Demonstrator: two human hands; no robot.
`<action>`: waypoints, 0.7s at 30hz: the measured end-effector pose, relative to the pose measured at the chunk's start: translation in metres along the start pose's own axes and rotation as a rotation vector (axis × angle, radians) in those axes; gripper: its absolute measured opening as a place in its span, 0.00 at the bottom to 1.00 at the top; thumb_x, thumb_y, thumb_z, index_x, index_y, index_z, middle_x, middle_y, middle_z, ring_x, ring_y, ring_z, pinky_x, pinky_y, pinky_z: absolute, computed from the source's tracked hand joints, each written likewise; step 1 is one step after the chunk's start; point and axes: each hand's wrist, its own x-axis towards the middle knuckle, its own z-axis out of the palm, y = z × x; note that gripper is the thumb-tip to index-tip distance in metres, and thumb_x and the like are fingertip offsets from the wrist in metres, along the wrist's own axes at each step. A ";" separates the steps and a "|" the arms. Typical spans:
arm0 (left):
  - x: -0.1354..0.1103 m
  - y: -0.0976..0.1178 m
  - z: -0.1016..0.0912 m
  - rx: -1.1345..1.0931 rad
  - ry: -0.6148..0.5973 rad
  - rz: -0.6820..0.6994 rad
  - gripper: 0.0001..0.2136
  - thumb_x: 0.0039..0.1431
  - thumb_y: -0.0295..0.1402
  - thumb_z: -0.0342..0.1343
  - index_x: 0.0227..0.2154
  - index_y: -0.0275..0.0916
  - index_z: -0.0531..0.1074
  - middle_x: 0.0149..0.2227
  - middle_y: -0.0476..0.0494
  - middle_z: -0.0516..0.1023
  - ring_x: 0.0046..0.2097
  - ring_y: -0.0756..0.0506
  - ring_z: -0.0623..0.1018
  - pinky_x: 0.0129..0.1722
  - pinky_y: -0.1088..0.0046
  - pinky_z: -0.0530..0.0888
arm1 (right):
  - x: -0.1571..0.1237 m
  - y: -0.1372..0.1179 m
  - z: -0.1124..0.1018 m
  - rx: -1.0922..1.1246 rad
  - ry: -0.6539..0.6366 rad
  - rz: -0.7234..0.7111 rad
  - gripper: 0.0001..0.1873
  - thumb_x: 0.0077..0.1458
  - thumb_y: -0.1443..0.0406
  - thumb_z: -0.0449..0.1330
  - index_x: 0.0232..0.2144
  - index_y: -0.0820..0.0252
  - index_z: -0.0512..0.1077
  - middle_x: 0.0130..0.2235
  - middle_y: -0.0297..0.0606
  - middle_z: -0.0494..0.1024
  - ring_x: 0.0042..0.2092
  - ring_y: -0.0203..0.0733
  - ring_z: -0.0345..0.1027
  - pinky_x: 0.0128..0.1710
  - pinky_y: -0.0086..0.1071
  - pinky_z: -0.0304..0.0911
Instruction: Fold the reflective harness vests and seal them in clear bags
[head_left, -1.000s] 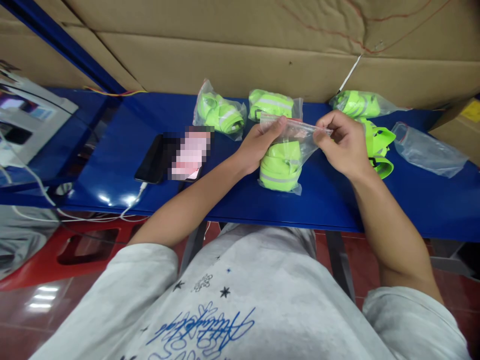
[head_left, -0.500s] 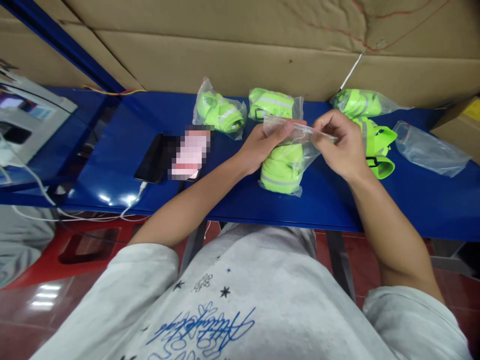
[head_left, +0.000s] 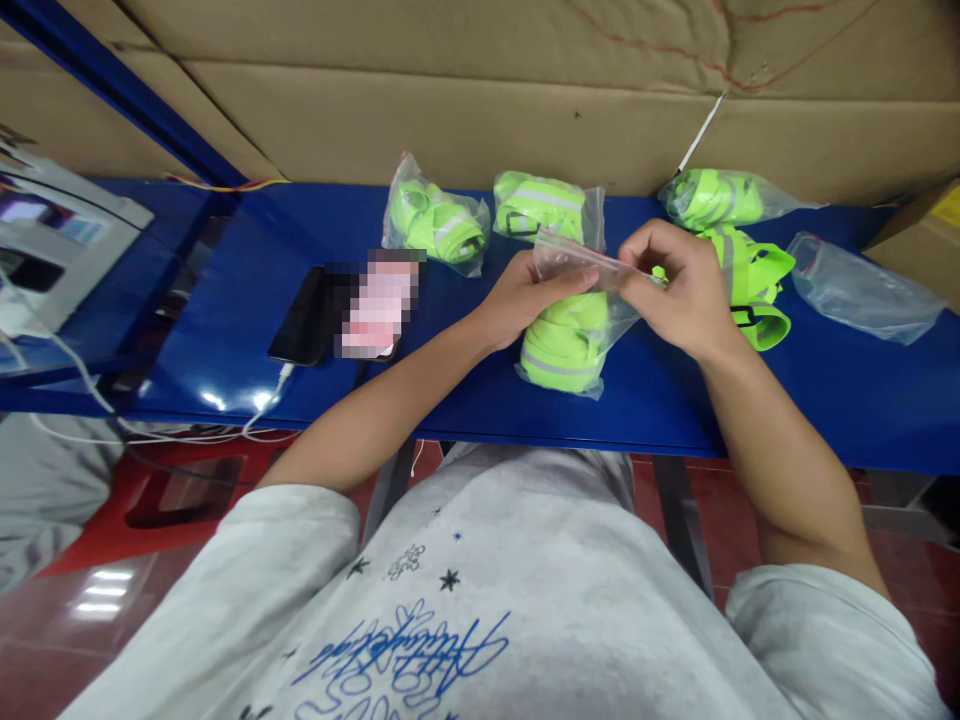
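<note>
A clear zip bag (head_left: pixel 559 256) hangs between my hands at the near middle of the table, with a rolled neon-yellow reflective strap (head_left: pixel 564 345) inside its lower part. My left hand (head_left: pixel 531 295) pinches the bag's top edge near its left end, thumb on the front. At the right end of the same edge, my right hand (head_left: pixel 671 285) closes its thumb and fingers on the plastic. Just behind the right hand lies a loose reflective strap (head_left: pixel 750 290) with a black buckle, outside any bag.
Bagged straps lie along the back: one bag (head_left: pixel 439 225) at left, another (head_left: pixel 544 205) in the middle, a third (head_left: pixel 716 197) at right. A flat clear bag (head_left: pixel 866 290) is at far right, before a cardboard box (head_left: pixel 922 240). Two phones sit left, one a black phone (head_left: pixel 300 318) with a cable.
Both hands keep hold of the bag's top edge. My left thumb has slid slightly right along it, and my right fingers have shifted a little to the left.
</note>
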 end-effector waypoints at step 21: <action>-0.002 -0.003 -0.002 0.030 -0.305 -0.137 0.15 0.52 0.38 0.75 0.39 0.35 0.81 0.37 0.48 0.84 0.39 0.49 0.79 0.45 0.71 0.75 | -0.001 -0.007 -0.011 0.135 -0.388 0.161 0.13 0.61 0.53 0.68 0.33 0.54 0.75 0.27 0.31 0.76 0.28 0.37 0.66 0.27 0.34 0.59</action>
